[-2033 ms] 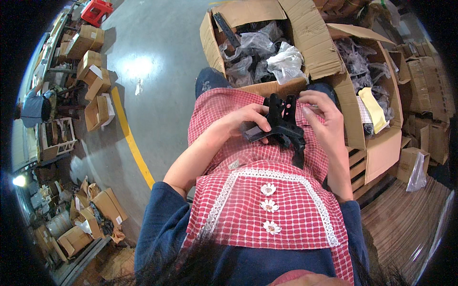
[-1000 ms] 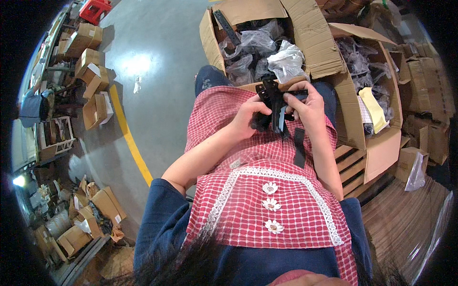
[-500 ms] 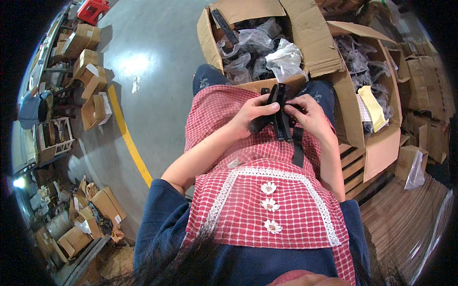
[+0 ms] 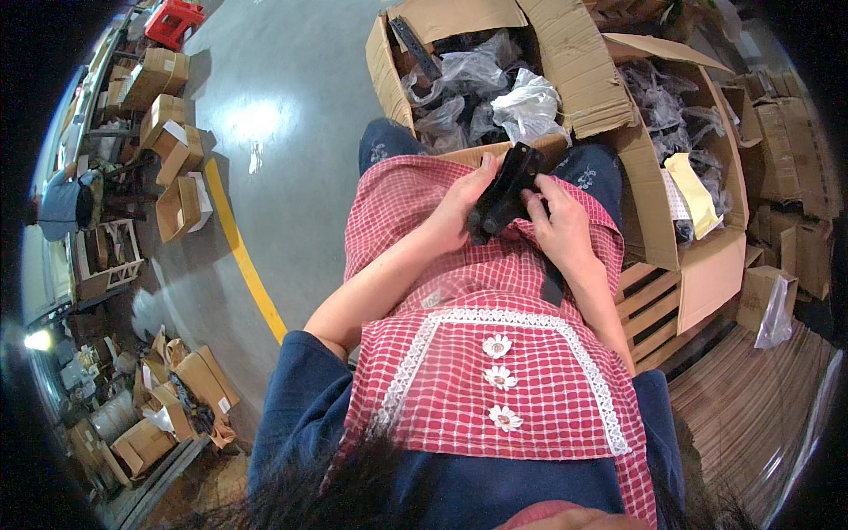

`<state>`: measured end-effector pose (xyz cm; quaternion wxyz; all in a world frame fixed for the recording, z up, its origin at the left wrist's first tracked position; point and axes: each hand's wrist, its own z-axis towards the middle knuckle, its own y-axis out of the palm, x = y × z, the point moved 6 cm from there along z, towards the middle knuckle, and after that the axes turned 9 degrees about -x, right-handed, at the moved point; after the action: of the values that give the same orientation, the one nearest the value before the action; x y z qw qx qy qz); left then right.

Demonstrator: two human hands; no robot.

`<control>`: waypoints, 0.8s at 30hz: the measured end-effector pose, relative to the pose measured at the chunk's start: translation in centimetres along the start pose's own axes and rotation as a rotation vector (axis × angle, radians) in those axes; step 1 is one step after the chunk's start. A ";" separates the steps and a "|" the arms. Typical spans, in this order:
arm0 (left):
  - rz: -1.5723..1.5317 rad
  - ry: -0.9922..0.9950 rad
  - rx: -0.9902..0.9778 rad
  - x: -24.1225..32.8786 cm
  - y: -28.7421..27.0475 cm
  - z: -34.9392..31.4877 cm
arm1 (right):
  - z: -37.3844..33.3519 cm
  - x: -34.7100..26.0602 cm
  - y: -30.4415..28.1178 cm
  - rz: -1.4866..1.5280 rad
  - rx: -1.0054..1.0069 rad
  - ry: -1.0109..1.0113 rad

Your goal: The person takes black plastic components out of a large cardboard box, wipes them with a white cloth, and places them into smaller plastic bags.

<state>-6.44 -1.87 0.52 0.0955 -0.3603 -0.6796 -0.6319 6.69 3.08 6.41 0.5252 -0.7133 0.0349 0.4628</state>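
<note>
Over my lap, my left hand (image 4: 461,201) is wrapped around a black, elongated part (image 4: 511,187) that looks like hard plastic. It tilts up toward the far right, and its exact kind is not clear. My right hand (image 4: 563,223) has its fingers bent against the right side of the part; whether they grip it I cannot make out. A piece of black strap (image 4: 553,287) shows on the apron below my right wrist. Just beyond my hands stands an open cardboard box (image 4: 389,79) with clear plastic bags (image 4: 477,71) and black pieces inside.
To the right, a second open carton (image 4: 707,274) of bagged dark parts stands by a wooden pallet (image 4: 649,309). Flat cardboard sheets (image 4: 751,415) are stacked nearer me. Boxes (image 4: 177,208) line the left, past a yellow floor line (image 4: 234,243). A red plastic stool (image 4: 172,22) stands far left.
The black part has turned in my hands, now lying more slanted and closer together. My left fingers have shifted along it, and my right hand has come slightly lower.
</note>
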 end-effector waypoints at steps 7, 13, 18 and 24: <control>0.126 -0.036 -0.078 3.0 2.2 -0.9 | 0.0 3.1 0.8 0.337 -0.045 0.075; 0.422 0.047 -0.005 2.8 0.3 -0.4 | 0.2 1.8 0.9 0.407 -0.203 -0.086; -0.002 -0.199 0.170 -1.1 -1.8 0.1 | 1.6 0.3 0.4 0.008 -0.199 -0.027; -0.426 -0.073 0.296 -1.9 -4.1 1.0 | 0.9 -6.0 -3.1 0.169 -0.170 -0.393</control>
<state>-7.26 -1.36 -4.06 -0.0127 -0.2139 -0.8281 -0.5180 4.38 2.53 12.83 0.4195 -0.6457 -0.0475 0.6363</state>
